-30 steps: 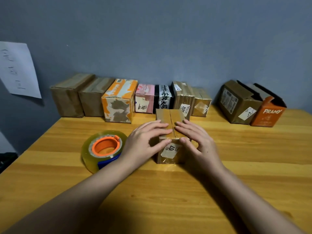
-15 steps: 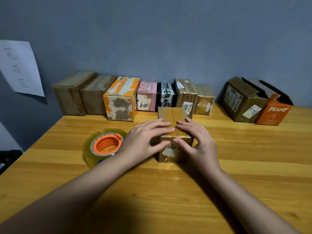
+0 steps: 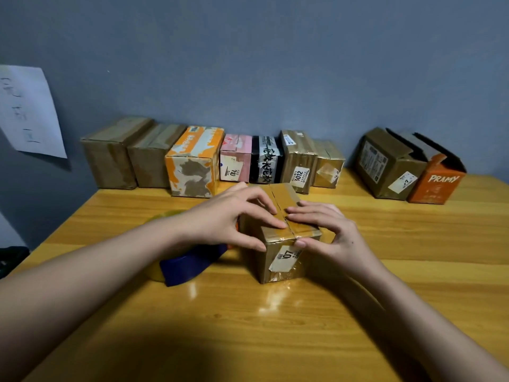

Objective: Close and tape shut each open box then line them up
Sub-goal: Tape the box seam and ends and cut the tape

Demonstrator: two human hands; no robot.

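Observation:
A small brown box (image 3: 281,260) with a white "07" label stands in the middle of the wooden table (image 3: 248,326), its two top flaps folded down and meeting at a seam. My left hand (image 3: 234,219) holds it from the left, fingers bent onto the left flap and thumb at the front left corner. From the right, my right hand (image 3: 327,230) holds it with fingers on the right flap and thumb on the front top edge. A tape dispenser (image 3: 190,264), blue with a clear tape roll, lies just left of the box, mostly hidden behind my left wrist.
Several closed boxes (image 3: 192,164) stand in a row along the grey wall. At the back right, a brown box (image 3: 391,166) and an orange "PRAMY" box (image 3: 438,180) lie with their flaps open. A paper sheet (image 3: 27,111) hangs on the wall at left.
The box has turned slightly, one corner now toward me. My fingers have bent more over the flaps, both thumbs have come to the front top edge, and my left wrist now hides the tape roll.

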